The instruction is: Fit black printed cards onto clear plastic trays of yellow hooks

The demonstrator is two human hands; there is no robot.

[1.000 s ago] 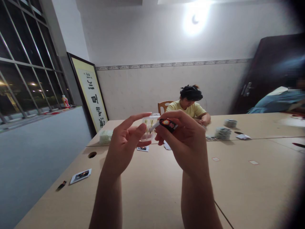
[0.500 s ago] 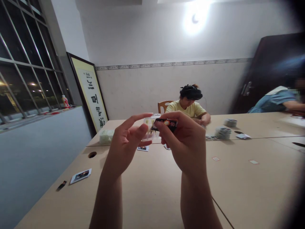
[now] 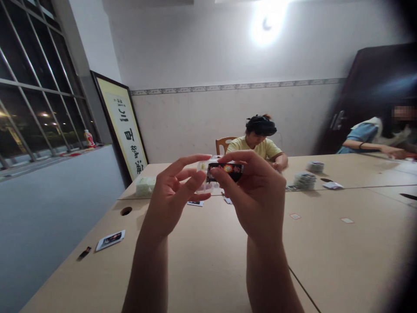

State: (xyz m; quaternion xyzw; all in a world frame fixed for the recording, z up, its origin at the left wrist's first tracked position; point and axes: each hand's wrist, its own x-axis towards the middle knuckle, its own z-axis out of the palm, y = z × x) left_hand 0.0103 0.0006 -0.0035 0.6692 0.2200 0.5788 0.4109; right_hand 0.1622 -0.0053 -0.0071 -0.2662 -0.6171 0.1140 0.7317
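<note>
Between thumb and fingers my left hand grips a small clear plastic box, raised above the table. My right hand pinches a small black printed card with red and orange markings, held against the box's right side. The card covers part of the box, and what lies inside is hard to make out. Behind my hands, a white card with a dark picture lies on the table, partly hidden.
On the table lie a white pack and a small black strip at left. Pale stacked boxes stand beyond; more stacks are at right. A person in yellow sits opposite, another person at far right.
The black card has turned flatter and now lies over the right side of the clear box. My right hand has shifted slightly right. The person at far right has leaned and reached across the table.
</note>
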